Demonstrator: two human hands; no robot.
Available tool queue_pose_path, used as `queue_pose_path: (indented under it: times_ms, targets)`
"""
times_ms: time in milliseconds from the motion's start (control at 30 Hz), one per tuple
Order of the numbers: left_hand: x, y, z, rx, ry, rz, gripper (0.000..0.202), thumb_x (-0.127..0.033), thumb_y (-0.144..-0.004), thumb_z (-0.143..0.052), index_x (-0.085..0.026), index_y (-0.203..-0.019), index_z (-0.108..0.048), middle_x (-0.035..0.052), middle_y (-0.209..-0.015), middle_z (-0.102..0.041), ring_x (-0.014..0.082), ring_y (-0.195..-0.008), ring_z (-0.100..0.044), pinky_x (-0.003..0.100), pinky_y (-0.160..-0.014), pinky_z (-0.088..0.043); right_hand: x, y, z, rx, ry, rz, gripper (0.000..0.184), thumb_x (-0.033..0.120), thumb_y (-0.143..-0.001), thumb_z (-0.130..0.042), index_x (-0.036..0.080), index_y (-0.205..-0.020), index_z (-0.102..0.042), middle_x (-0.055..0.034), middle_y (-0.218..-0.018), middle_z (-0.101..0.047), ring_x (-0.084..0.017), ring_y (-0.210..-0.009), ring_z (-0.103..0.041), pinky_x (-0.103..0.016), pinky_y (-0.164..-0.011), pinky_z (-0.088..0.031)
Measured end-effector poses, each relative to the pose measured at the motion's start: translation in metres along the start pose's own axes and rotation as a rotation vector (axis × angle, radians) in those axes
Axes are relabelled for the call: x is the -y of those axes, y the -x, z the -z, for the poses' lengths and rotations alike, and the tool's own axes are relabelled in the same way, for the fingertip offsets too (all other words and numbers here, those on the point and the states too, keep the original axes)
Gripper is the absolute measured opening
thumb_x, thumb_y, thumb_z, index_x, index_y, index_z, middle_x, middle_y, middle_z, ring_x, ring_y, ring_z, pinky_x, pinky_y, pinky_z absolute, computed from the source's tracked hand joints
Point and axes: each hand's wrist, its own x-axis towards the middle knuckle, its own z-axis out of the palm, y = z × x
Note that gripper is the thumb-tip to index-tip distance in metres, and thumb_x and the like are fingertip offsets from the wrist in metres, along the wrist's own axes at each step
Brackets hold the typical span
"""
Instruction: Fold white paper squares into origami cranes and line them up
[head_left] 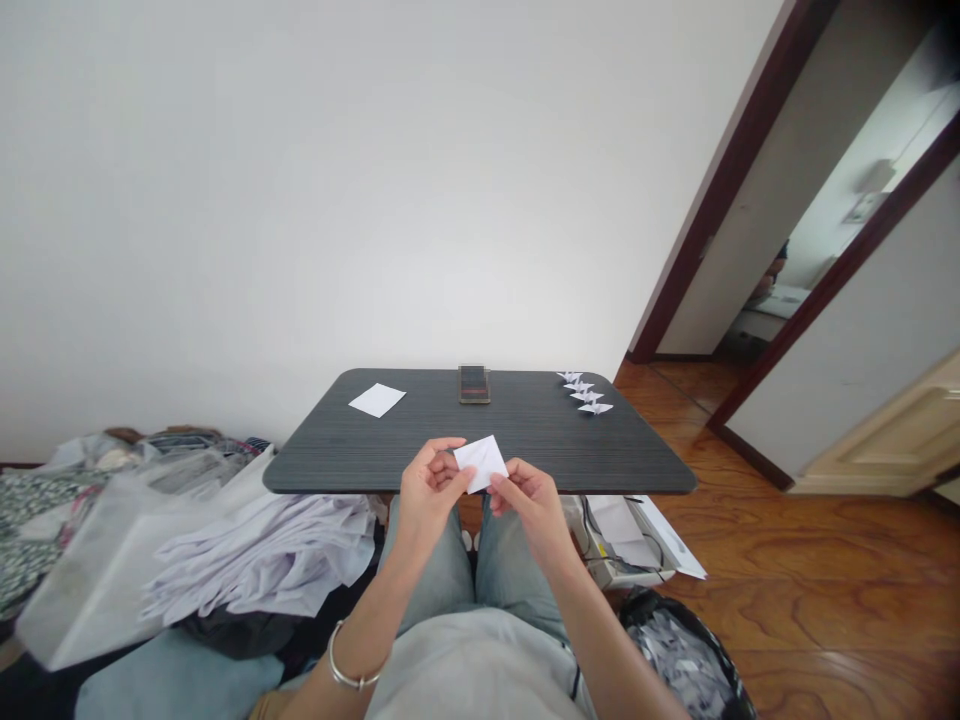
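Note:
Both hands hold a small folded white paper (pixel 482 460) above the near edge of a dark grey table (pixel 375 450). My left hand (pixel 427 490) pinches its left corner with thumb and forefinger. The fingers of my right hand (pixel 529 493) are closed on its lower right edge. A metal bracelet circles my left wrist. Further back on the table lie a flat white sheet (pixel 377 400), a dark phone (pixel 474 384) and a row of several small folded white paper figures (pixel 586 393).
A heap of white papers and bags (pixel 225 560) lies at the left of my legs. A black bin of paper scraps (pixel 686 655) stands at the lower right on the wooden floor. An open doorway (pixel 810 260) is at the right.

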Motion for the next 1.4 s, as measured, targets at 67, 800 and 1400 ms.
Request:
queue_pose_path:
  times_ms: [67, 800, 1400]
  targets:
    - [0.0003, 0.0000, 0.0004, 0.027, -0.007, 0.010, 0.042, -0.023, -0.065, -0.072, -0.017, -0.103, -0.054, -0.0088, -0.054, -0.051, 0.0070, -0.049, -0.052, 0.018, -0.053, -0.043, 0.0002, 0.0003, -0.0004, -0.025, 0.002, 0.010, 0.025, 0.037, -0.071, -0.068, 0.017, -0.061, -0.057, 0.0023, -0.051, -0.056, -0.009, -0.044, -0.049, -0.019, -0.044, -0.041]
    - [-0.0024, -0.0007, 0.0007, 0.153, -0.012, 0.110, 0.028, -0.033, -0.066, -0.069, -0.016, -0.069, -0.048, -0.0039, -0.055, -0.056, 0.0070, -0.047, -0.048, 0.017, -0.044, -0.037, -0.0033, -0.0010, -0.0028, -0.011, 0.011, 0.024, 0.022, 0.037, -0.071, -0.068, 0.018, -0.074, -0.058, 0.0028, -0.057, -0.060, -0.010, -0.045, -0.053, -0.019, -0.041, -0.043]
    - [-0.0021, -0.0005, 0.0018, 0.214, -0.047, 0.065, 0.023, -0.030, -0.074, -0.062, -0.011, -0.087, -0.063, 0.0016, -0.064, -0.062, 0.0099, -0.053, -0.053, 0.020, -0.049, -0.044, 0.0011, 0.0000, -0.0031, -0.026, 0.000, 0.058, 0.018, 0.036, -0.074, -0.065, 0.018, -0.072, -0.060, 0.0029, -0.054, -0.060, -0.010, -0.044, -0.051, -0.020, -0.043, -0.043]
